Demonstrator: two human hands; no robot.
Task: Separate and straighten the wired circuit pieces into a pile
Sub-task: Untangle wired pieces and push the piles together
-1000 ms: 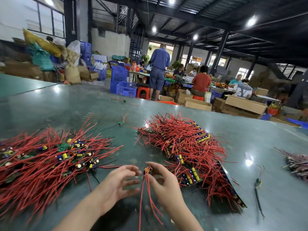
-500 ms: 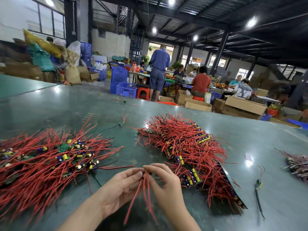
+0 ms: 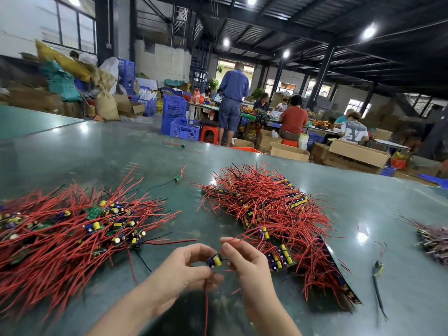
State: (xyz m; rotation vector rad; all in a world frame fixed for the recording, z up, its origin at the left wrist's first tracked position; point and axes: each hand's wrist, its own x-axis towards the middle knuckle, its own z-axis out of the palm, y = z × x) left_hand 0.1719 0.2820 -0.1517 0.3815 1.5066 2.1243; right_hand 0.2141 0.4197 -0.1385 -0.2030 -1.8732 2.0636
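Note:
A small circuit piece with yellow and blue parts sits between my two hands, low in the middle. My left hand pinches its red and black wires, which hang down toward me. My right hand pinches the piece from the right, with a red wire at its fingertips. To the left lies a spread pile of red-wired pieces. A tangled heap of red-wired pieces lies to the right.
The grey-green table carries a single loose piece beyond the piles, another loose piece at right, and a pale wire bundle at the right edge. Several people, blue crates and cardboard boxes are beyond the table.
The hanging wires were drawn together from a splayed bunch into one strand under my left hand. The circuit piece now shows between my fingertips, and both hands have shifted slightly.

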